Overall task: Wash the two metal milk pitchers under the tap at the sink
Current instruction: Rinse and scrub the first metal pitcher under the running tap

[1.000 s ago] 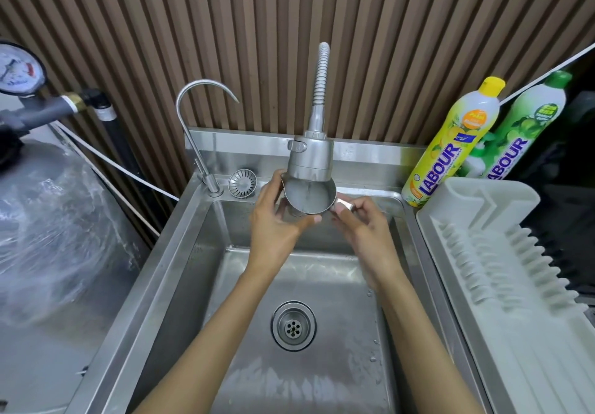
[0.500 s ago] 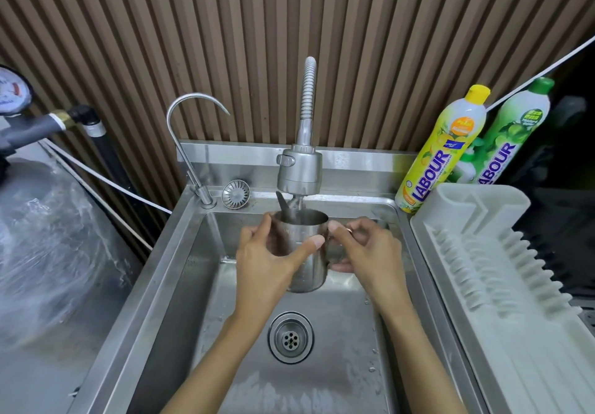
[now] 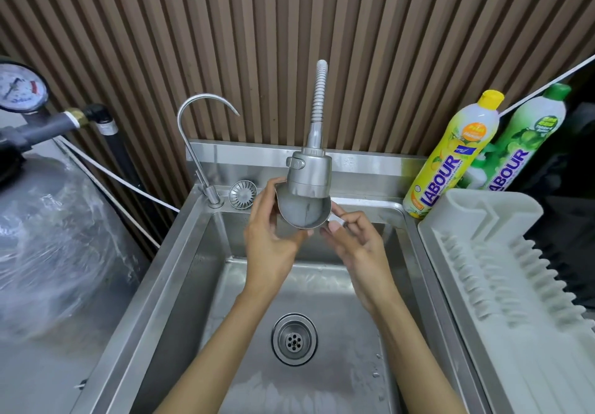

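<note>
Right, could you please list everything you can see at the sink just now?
pitcher: one, silver metal, held tilted just under the spray tap head
spray tap: one, silver, over the back of the sink
thin curved tap: one, silver, back left corner
sink: one, steel, centre
drain: one, steel, sink floor
strainer: one, steel, back ledge beside the thin curved tap
yellow bottle: one, yellow, back right
green bottle: one, green, behind the yellow bottle
drying rack: one, pale grey, right of the sink
gauge: one, white face, far left
tank: one, grey under clear wrap, left
left hand: one, grips the pitcher body
right hand: one, pinches the pitcher handle
</note>
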The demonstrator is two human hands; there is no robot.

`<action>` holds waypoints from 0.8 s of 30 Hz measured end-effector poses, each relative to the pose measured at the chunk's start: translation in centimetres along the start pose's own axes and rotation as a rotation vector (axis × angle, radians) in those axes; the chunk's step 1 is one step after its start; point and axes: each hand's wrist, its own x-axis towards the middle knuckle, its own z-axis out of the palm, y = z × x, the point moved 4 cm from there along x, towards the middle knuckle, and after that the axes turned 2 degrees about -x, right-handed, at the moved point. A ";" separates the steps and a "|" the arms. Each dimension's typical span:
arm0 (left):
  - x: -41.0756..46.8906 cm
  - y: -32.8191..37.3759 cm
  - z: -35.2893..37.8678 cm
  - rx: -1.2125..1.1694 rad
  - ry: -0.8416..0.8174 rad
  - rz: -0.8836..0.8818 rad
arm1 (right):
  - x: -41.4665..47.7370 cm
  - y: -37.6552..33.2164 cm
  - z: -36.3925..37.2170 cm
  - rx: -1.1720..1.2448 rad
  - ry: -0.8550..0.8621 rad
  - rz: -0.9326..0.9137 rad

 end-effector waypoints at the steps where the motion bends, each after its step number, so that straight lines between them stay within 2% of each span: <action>1: -0.2 0.1 -0.4 0.039 0.005 0.027 | -0.1 0.1 0.1 0.037 -0.020 0.014; 5: -1.0 0.5 -1.7 0.135 -0.003 0.084 | -0.3 0.4 0.4 0.069 -0.055 0.036; 11: -1.5 0.6 -1.8 0.145 -0.020 0.081 | -0.1 0.2 -0.1 -0.042 -0.008 0.048; 17: -2.2 0.4 -0.3 0.332 0.044 0.060 | 0.4 -0.4 -0.8 -0.096 0.026 0.124; 21: -2.1 -0.6 0.1 0.402 0.035 -0.099 | 0.6 -1.7 -1.3 -0.328 0.110 0.142; 24: -1.7 -1.4 0.3 0.297 -0.069 -0.220 | 0.3 -3.5 -1.1 -0.753 0.201 -0.001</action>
